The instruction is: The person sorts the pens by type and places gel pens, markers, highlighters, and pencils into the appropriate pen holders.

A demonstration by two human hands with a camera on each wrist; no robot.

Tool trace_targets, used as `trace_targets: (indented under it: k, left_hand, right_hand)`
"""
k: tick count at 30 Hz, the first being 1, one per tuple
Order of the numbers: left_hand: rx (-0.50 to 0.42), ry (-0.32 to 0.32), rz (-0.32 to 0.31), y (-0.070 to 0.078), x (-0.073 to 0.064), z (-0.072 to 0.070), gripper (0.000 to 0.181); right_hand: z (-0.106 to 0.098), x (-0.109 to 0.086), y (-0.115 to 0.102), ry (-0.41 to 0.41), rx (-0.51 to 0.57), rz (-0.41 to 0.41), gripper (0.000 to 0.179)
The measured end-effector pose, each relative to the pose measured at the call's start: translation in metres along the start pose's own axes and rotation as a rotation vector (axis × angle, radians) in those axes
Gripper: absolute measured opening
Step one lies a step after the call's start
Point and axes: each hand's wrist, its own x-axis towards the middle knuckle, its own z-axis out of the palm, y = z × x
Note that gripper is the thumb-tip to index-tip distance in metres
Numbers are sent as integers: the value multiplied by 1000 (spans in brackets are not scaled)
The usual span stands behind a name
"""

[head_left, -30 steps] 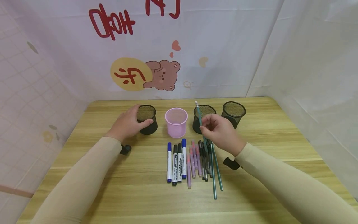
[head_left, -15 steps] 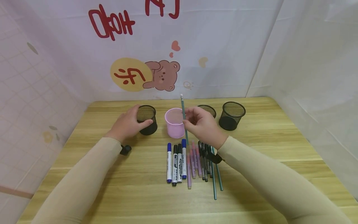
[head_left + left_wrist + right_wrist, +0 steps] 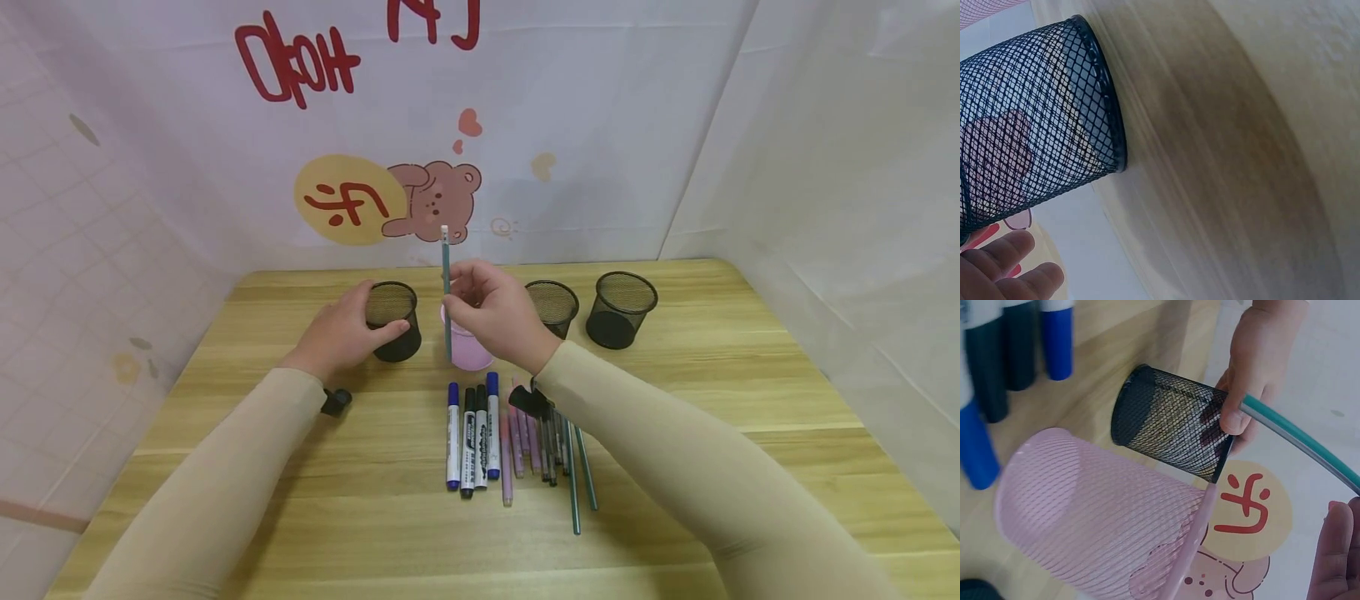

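Observation:
My left hand (image 3: 341, 333) holds the leftmost black mesh pen cup (image 3: 397, 343) at its rim. The thumb lies across the near side, and the cup stands upright on the table. In the right wrist view, that same mesh cup (image 3: 1166, 419) looks empty. My right hand (image 3: 498, 312) pinches a green pencil (image 3: 447, 271) near its middle, with the white eraser end up. Behind that hand stands the pink mesh pen cup (image 3: 471, 353), partly hidden by it. The pencil (image 3: 1304, 440) has its lower end near the black cup's rim in the right wrist view.
Two more black mesh cups, one (image 3: 553, 304) beside my right hand and one (image 3: 621, 312) farther right, stand along the back. Nearer lie several whiteboard markers (image 3: 472, 442), pink pens (image 3: 507, 467), black pens (image 3: 551, 458) and two green pencils (image 3: 573, 492).
My right hand has carried the green pencil leftward and slightly up, from before the second cup from the right, past the pink cup, towards the leftmost one. My left hand has stayed put.

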Motion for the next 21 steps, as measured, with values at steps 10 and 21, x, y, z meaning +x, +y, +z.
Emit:
trace_targets:
  k: [10, 21]
  left_hand:
    - [-11, -13, 3, 1, 0, -2, 106]
    - [-20, -8, 11, 1, 0, -2, 115]
  right_hand:
    - [12, 26, 0, 32, 53, -47, 23]
    - [23, 42, -2, 102, 84, -16, 23]
